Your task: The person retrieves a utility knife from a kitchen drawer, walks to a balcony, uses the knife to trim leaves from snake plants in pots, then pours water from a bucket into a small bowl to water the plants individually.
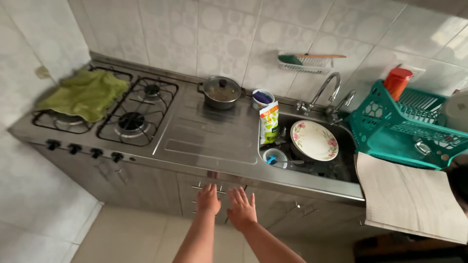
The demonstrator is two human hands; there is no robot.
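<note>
Walls (229,34): pale tiles with a faint circle pattern, daylight patch upper right; floor (44,229): light tiles; steel desk (209,141) along the wall; grey cabinet fronts (146,187) with metal handles beneath.

Soft, even light is filling the kitchen, bright but not harsh. It is coming mostly from the upper right, where the wall tiles beyond the tap (325,87) are washing out to pale white. Left of the tap, the steel worktop (204,139) is giving off a dull sheen and mirroring the lidded pot (222,91) in a dark smear. Below the tap, the sink (343,168) is lying in deeper shade, though the flowered plate (314,140) is staying bright. Shadows elsewhere are looking faint and soft-edged. The wide lens is bending straight lines far from the tap, the counter bowing towards both edges. Fine detail is looking slightly soft throughout.
</note>
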